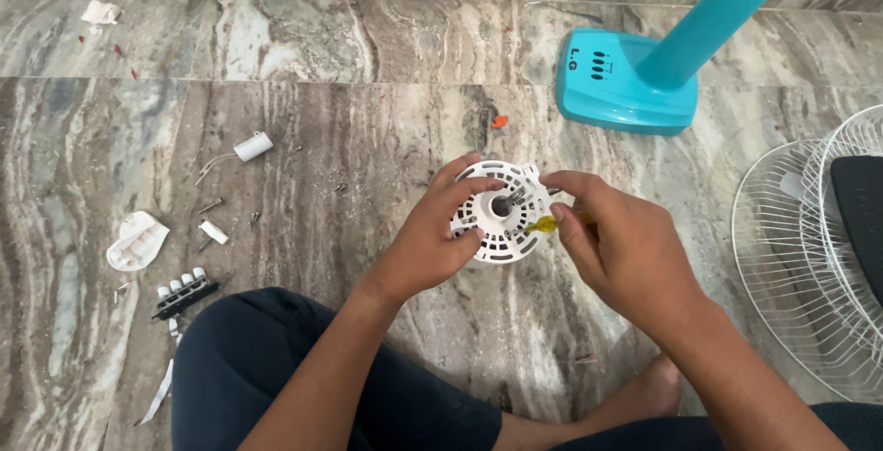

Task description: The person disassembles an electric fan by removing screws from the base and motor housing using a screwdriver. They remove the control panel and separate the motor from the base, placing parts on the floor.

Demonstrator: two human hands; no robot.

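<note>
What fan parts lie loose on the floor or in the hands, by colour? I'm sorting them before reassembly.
White: 5: round vented housing, wire grille, small cylinder, curved cover, small block
Teal: 1: fan stand
Black with white buttons: 1: switch strip
Total: 7

The left hand covers the near left part of the round white vented housing, so its rim there cannot be seen. The right hand hides most of the yellow-handled screwdriver; whether its tip is seated in a screw is too small to tell. The teal fan stand is cut off at the top edge, and the white wire grille by the right edge. The dark object lying on the grille is also cut off there and cannot be identified
</note>
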